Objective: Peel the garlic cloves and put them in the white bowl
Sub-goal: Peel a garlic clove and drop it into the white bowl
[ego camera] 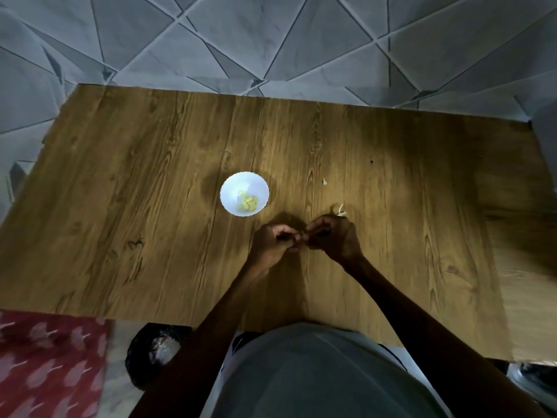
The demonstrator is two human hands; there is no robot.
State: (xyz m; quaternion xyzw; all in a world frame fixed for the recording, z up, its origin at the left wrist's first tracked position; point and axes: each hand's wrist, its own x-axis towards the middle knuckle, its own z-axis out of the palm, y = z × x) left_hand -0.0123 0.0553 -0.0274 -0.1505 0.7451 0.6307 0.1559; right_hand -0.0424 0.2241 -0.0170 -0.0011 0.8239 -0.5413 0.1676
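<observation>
Wooden table, yellow cloves in white bowl

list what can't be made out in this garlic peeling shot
Head view: whatever the left hand and right hand work on is hidden by their curled fingers and the dim light.
Head view: the peeled cloves in the white bowl are too small to count.
Head view: the dark object below the table is partly hidden by the table and a forearm; its contents are blurred.

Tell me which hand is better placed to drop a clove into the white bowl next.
Left, probably: the left hand is nearer the white bowl; the right hand lies farther off.
</observation>
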